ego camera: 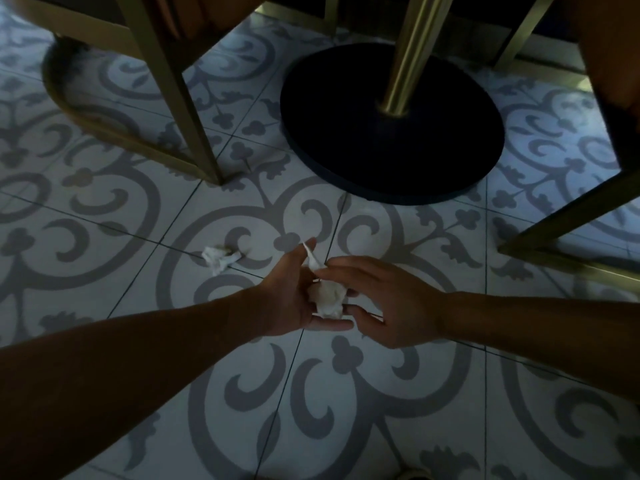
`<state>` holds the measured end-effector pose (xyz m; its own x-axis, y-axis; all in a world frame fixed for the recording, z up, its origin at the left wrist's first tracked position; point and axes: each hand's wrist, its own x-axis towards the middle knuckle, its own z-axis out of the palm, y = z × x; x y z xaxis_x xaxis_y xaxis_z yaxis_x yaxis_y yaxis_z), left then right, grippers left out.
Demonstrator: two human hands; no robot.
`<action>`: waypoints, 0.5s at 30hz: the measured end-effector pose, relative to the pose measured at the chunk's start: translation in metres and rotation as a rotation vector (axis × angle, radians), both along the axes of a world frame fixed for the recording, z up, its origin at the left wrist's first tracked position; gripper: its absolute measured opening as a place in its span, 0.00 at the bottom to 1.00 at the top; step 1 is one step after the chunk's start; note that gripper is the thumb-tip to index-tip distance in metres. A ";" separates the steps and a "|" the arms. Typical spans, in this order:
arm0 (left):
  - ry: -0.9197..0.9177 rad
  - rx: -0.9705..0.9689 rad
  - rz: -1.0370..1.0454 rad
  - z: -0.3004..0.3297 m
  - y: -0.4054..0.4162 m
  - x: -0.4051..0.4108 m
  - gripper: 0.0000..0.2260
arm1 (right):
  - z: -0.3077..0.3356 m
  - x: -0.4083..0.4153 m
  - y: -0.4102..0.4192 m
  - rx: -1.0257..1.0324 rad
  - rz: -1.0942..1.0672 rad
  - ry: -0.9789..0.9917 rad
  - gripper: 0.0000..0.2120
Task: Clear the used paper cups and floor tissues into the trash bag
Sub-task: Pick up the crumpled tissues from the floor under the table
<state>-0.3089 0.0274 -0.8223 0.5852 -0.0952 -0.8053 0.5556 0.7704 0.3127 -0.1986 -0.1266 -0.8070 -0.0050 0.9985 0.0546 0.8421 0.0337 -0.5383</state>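
Note:
A crumpled white tissue rests in the palm of my left hand, whose fingers curl loosely around it just above the patterned floor. My right hand is right beside it, fingers spread, its fingertips touching the top of that tissue. A second crumpled tissue lies on the tiles a short way to the left of my left hand. No paper cups and no trash bag are in view.
A black round table base with a brass post stands just beyond my hands. Brass chair legs rise at the left, and another chair frame is at the right. Patterned tile floor stretches below my arms.

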 end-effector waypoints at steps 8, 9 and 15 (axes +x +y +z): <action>-0.037 0.007 -0.049 0.003 0.000 -0.001 0.32 | -0.007 0.003 -0.004 -0.056 0.114 -0.107 0.29; -0.040 0.022 -0.067 0.002 0.000 -0.001 0.30 | -0.008 0.004 -0.004 -0.064 0.125 -0.116 0.30; -0.049 0.201 -0.156 0.001 0.001 -0.001 0.15 | -0.008 0.009 -0.005 -0.087 0.144 -0.191 0.32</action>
<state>-0.3102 0.0279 -0.8214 0.6150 -0.0288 -0.7880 0.6432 0.5963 0.4803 -0.1895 -0.1315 -0.8152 -0.1496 0.9876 -0.0472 0.9187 0.1212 -0.3759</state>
